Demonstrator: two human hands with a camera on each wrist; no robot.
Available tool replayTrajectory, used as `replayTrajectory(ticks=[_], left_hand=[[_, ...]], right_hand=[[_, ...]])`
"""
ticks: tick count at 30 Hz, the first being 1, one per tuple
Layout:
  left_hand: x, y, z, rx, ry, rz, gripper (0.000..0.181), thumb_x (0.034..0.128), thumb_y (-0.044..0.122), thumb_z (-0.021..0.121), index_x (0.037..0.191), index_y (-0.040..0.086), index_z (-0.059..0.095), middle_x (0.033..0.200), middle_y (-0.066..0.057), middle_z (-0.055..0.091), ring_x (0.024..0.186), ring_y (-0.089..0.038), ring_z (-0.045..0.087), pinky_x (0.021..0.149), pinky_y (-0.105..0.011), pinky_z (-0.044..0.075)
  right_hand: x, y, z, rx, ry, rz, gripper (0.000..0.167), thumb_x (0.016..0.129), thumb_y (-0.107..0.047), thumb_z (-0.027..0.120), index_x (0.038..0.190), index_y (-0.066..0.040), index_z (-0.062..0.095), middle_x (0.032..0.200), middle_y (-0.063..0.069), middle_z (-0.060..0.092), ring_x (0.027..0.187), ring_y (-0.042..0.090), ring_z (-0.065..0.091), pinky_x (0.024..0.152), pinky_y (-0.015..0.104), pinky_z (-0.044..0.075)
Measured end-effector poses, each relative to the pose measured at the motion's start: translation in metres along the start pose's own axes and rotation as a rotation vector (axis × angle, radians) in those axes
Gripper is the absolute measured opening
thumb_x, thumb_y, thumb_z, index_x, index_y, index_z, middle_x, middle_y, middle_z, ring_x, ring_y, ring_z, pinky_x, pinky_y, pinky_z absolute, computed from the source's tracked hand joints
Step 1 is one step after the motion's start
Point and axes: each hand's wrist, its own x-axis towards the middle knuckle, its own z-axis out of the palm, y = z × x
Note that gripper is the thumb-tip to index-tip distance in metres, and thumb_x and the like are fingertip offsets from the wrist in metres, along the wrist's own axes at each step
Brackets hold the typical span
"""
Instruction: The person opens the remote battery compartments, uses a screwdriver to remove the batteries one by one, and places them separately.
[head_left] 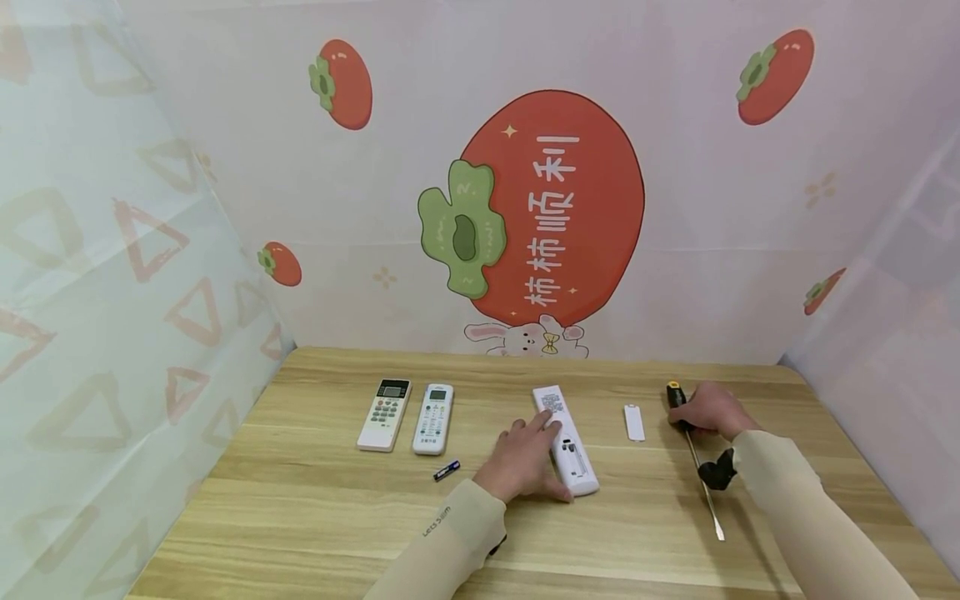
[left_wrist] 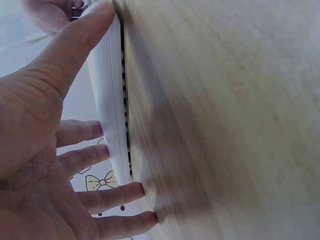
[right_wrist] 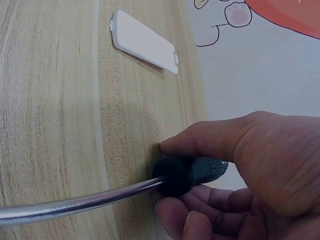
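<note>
A white remote control (head_left: 578, 472) lies back side up in the middle of the table, its battery compartment uncovered. My left hand (head_left: 525, 457) rests on it from the left. In the left wrist view, the thumb (left_wrist: 75, 42) touches the remote's edge (left_wrist: 107, 85), and fairly straight fingers lie along its side and on the table. At the right, my right hand (head_left: 718, 410) grips the dark handle of a screwdriver (head_left: 694, 454) between thumb and curled fingers; the metal shaft points toward the near edge. A white battery cover (head_left: 634, 423) lies between the hands.
Two remote controls, one with a black top (head_left: 385, 416) and one white (head_left: 433, 419), lie face up at the left. A blue battery (head_left: 446, 471) is left of my left hand. Printed sheets (head_left: 690, 208) rise behind and beside the wooden table (head_left: 300, 500).
</note>
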Motion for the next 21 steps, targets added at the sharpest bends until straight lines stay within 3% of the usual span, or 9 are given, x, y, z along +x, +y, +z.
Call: replayTrajectory(ticks=[8,21], left_hand=[[0.0011,-0.0001,0.0003,-0.002,0.002,-0.003,0.107,0.0643,0.058,0.091,0.152,0.016,0.048,0.162,-0.001,0.035,0.136,-0.035,0.045,0.106,-0.055,0.043],[0.0008,0.0004,-0.0001,0.000,-0.001,-0.003,0.109,0.0632,0.058,0.092,0.152,0.015,0.048,0.162,-0.003,0.034,0.137,-0.035,0.044,0.107,-0.056,0.042]], right_hand=[[0.0004,0.0003,0.0011,0.010,-0.005,0.000,0.028,0.082,-0.024,0.076,0.069,-0.008,0.058,0.055,0.001,0.056,0.047,0.011,0.052,0.048,0.024,0.043],[-0.0046,-0.0046,0.0011,-0.009,-0.020,0.001,0.034,0.086,-0.026,0.075,0.061,-0.011,0.058,0.049,-0.001,0.052,0.044,0.010,0.049,0.046,0.024,0.041]])
